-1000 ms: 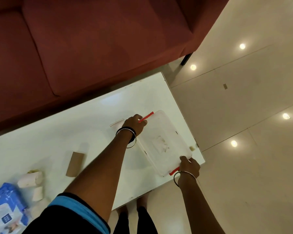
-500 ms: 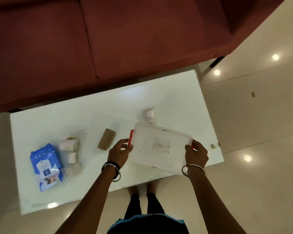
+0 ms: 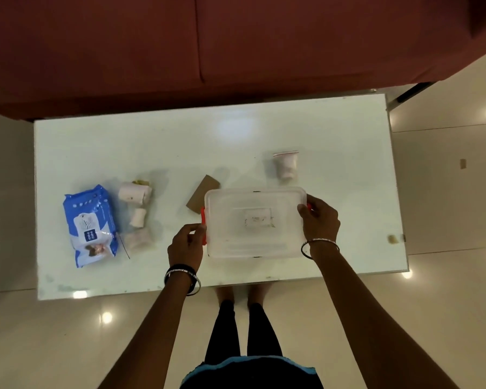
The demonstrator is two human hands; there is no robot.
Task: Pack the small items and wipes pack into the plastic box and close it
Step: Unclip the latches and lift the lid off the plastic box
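A clear plastic box [image 3: 254,223] with its lid on and red side latches sits near the front middle of the white table [image 3: 180,141]. My left hand [image 3: 187,244] grips its left end at the red latch [image 3: 204,224]. My right hand [image 3: 319,220] grips its right end, covering the other latch. A blue wipes pack [image 3: 90,226] lies at the left. Beside it lie three small white wrapped items: a roll [image 3: 135,192], a smaller one [image 3: 138,217] and a pale one [image 3: 139,239]. A brown cardboard tube [image 3: 201,193] lies partly behind the box. A small zip bag [image 3: 286,164] lies behind the box to the right.
A dark red sofa [image 3: 236,46] stands right behind the table. Glossy tiled floor surrounds it. A small tan object [image 3: 392,238] sits at the table's right edge. My legs and feet [image 3: 244,318] are just in front of the table.
The box has come from the table's right end toward the middle and now lies square to me. Both hands stayed on its ends. The view has swung to face the table straight on.
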